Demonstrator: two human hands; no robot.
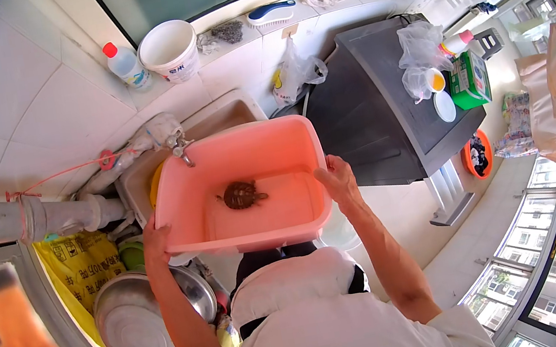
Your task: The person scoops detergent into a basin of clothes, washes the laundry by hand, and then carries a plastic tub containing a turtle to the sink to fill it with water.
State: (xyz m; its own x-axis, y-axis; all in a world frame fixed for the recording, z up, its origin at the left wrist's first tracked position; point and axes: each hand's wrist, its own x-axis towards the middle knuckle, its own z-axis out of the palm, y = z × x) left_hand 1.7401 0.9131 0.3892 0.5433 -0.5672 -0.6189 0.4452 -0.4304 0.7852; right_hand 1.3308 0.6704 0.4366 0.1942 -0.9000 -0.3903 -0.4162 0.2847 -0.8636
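Between my two hands is a pink plastic tub [290,201], held in front of my body over the near edge of the sink [224,113]. A small dark turtle [240,195] rests on the tub's floor, left of the middle. My left hand [156,244] grips the tub's near left corner, its fingers partly hidden by the wall. On the right side wall, my right hand [337,180] is closed on the rim. Above the tub's back left part is a metal faucet [182,151]; no running water can be made out.
A white bucket [169,52], a red-capped bottle [126,65] and a blue brush [271,13] stand along the ledge. To the right is a dark grey appliance [370,106] carrying a green box [466,79]. Metal basins [134,326] lie at the lower left.
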